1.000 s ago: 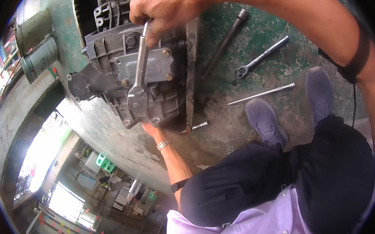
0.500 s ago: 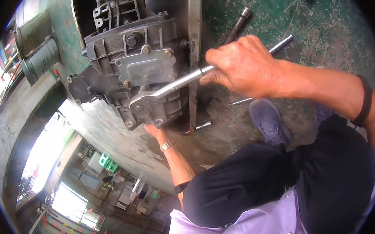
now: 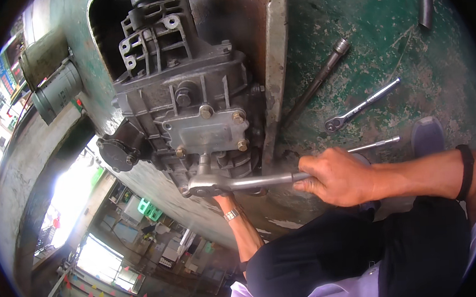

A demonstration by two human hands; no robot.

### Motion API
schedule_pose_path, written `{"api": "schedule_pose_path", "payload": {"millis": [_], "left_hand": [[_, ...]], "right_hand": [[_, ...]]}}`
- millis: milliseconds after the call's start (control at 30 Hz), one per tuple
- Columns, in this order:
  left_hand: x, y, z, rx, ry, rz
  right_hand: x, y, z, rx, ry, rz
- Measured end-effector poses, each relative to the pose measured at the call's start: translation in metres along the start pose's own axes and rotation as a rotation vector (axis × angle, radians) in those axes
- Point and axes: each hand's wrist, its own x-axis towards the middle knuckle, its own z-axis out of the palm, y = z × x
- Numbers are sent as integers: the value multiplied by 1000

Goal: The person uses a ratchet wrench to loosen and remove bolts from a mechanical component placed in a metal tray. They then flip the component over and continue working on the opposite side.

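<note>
My right hand [image 3: 342, 177] is wrapped round the handle of a long steel ratchet wrench [image 3: 251, 182], which lies almost level across the picture. A socket [image 3: 204, 163] reaches from the ratchet's head toward the lower edge of a grey cover plate [image 3: 206, 134]. Whether it sits on a bolt there I cannot tell. The plate, with brass-coloured bolts at its rim, is fixed to a grimy cast-metal gearbox housing [image 3: 152, 99]. My left hand [image 3: 224, 200] is at the underside of the housing, by the ratchet's head; its fingers are hidden.
On the worn green surface to the right lie a smaller ratchet [image 3: 362, 105], a long dark socket bar [image 3: 319, 79], a thin steel bar [image 3: 381, 143] and a short tube [image 3: 426, 8]. A metal rail [image 3: 275, 52] runs beside the housing. A green cylindrical motor [image 3: 56, 90] stands at the left.
The ratchet handle has swung from an upward slant to nearly level, my right hand moving down with it. The view has shifted, and the smaller ratchet on the floor now shows whole.
</note>
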Motion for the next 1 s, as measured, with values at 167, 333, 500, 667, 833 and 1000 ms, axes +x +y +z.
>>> {"api": "schedule_pose_path", "payload": {"millis": [167,333,500,667,833,1000], "left_hand": [[-7,0,-8,18,1,-32],[-16,-5,-14,20,0,-69],[-18,-4,-15,39,0,-73],[-13,0,-11,60,-2,-65],[-6,0,-3,93,0,-48],[-9,-11,2,189,12,-65]], "right_hand": [[-2,11,26,167,-56,4],[3,18,48,239,-85,-27],[11,28,59,245,10,-132],[14,30,51,210,-91,-96],[17,13,16,53,-214,19],[26,-10,-58,-262,-82,-88]]}}
